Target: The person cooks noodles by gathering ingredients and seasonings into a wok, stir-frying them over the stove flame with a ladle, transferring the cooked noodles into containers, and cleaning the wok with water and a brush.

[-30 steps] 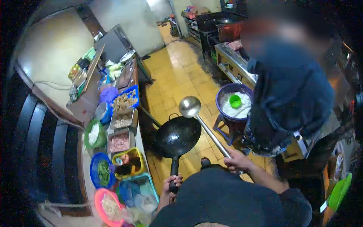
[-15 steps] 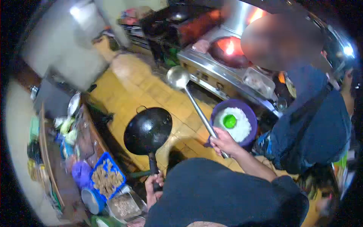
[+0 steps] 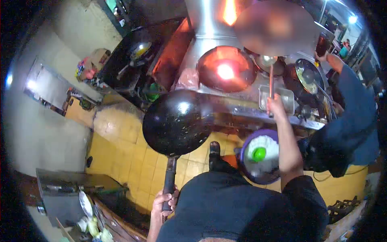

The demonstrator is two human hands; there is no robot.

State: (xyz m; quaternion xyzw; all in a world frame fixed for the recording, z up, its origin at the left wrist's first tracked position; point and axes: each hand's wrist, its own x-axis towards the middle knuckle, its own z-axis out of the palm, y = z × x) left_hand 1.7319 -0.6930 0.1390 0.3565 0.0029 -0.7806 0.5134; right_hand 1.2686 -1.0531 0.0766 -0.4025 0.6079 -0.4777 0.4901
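My left hand (image 3: pixel 164 201) grips the black handle of a dark wok (image 3: pixel 177 125), which hangs over the floor in front of the stove. A few pale specks dot its inner surface. My right hand (image 3: pixel 275 105) is closed round the handle of a metal ladle (image 3: pixel 271 82); the ladle's bowl reaches over the stove, beside the co-worker's blurred head. On the stove top, a large wok (image 3: pixel 213 56) shows a bright orange glow inside. A clear rectangular container (image 3: pixel 287 97) stands by my right hand. Below that arm is a purple tub (image 3: pixel 243 155) of white rice with a green bowl (image 3: pixel 259 154) in it.
A co-worker in dark clothes (image 3: pixel 342 125) stands close on my right, by a pan of food (image 3: pixel 308 76). Another dark burner unit (image 3: pixel 129 60) stands at the left. A low counter (image 3: pixel 117 218) with vegetables runs along my lower left. The floor (image 3: pixel 133 161) is yellow tile.
My view has turned toward the stove. The wok in my left hand has risen toward the stove front. My right hand has carried the ladle from above the floor to over the stove.
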